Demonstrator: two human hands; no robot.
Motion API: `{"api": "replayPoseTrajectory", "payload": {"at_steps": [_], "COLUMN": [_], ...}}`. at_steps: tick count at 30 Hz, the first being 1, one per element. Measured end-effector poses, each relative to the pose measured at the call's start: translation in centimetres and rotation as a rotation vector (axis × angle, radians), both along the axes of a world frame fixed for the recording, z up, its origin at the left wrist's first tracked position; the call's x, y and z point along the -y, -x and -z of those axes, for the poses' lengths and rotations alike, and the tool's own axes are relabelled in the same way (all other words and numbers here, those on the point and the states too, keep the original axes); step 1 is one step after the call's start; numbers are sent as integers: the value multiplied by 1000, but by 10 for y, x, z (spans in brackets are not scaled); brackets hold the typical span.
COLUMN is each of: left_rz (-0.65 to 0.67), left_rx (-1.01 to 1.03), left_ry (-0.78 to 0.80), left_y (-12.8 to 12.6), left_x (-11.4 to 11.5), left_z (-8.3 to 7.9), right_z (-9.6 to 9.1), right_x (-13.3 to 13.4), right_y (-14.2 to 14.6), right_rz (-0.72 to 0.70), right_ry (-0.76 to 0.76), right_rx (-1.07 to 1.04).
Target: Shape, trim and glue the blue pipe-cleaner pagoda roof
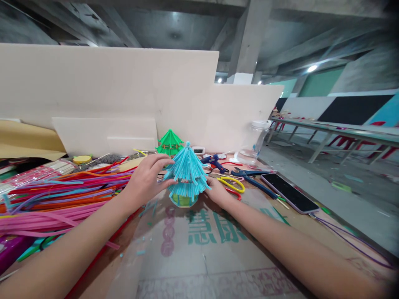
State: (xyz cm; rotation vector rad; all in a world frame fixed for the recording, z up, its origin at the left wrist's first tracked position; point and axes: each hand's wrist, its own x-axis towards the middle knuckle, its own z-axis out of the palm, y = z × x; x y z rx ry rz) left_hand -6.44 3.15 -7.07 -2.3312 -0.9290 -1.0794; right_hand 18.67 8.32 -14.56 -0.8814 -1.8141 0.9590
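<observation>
A small pagoda-shaped model covered in light-blue pipe cleaners (188, 174) stands on the cardboard-covered table (199, 253). My left hand (146, 179) touches its left side, fingers curled round the fuzzy tiers. My right hand (218, 192) holds its lower right side; most of its fingers are hidden behind the model. A similar green model (170, 143) stands behind it, by the white board.
A heap of coloured pipe cleaners (52, 193) lies at the left. Right of the model lie yellow scissors (232, 183), blue pliers (249, 176), a blue glue gun (215, 162), a phone (289, 193) with a purple cable, and a clear jar (257, 139). White boards (109, 91) wall the back.
</observation>
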Motion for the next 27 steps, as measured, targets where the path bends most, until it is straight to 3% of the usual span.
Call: {"api": "replayPoseTrajectory", "payload": {"at_steps": [5,9,12,14,17,21,27], "left_rz": [51,55,85,102,102,105,87], "left_rx": [21,52,42,22,-19,-55,-43], "left_ry": [114,129,37,-32,-120,-137,-138], "left_y": [-5,-5,-5,-6,-8,-9,-15], "left_x": [-2,-3,0,2,5,7,8], "left_z": [3,3,4,4,4,4,5], "right_z": [-3,-29,-57,-71,-81,-80,-80], "right_x": [-12,-6,17,34,48,49,47], "right_y": [-11,-24,-24,-20,-12,-8,-10], "right_rz": [176,372,330,170,125,219,251], "right_ry": [-36,-208,-429,-812,-1108,-1166,-1200], "right_rx": [-104,-183,-95,221,508,620,590]}}
